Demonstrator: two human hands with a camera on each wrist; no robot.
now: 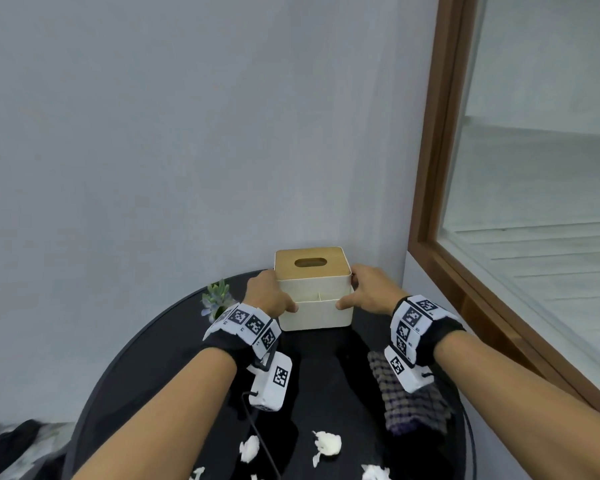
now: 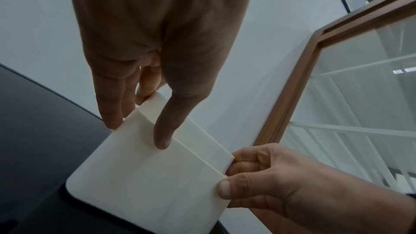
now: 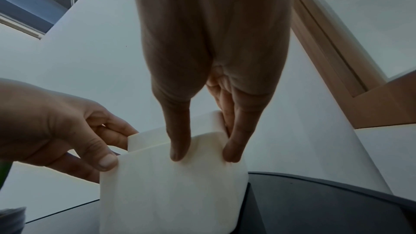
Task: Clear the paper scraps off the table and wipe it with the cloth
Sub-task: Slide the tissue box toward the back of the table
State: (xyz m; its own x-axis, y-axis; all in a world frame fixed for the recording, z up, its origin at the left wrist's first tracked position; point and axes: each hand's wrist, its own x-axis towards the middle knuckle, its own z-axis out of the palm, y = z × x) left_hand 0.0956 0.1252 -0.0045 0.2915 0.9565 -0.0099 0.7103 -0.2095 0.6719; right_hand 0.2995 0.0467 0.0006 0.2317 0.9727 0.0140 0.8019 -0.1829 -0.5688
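Both hands (image 1: 321, 297) clasp the smooth cream wooden-lidded tissue box (image 1: 314, 294).

— Where are the arms?

— Both forearms enter from the bottom corners of the head view and converge toward the centre, each wrist wrapped in a black band with checkered marker tiles.

— And the left hand (image 1: 269, 295)?

— Left of centre, thumb (image 2: 162, 137) stretched along the near face of the box (image 1: 314, 308), fingers (image 2: 111, 113) down its left side.

— The right hand (image 1: 369, 289)?

— Right of centre, mirrored: thumb (image 3: 178, 146) on the near face, fingers (image 3: 233, 149) round the right corner. Both clasp it.
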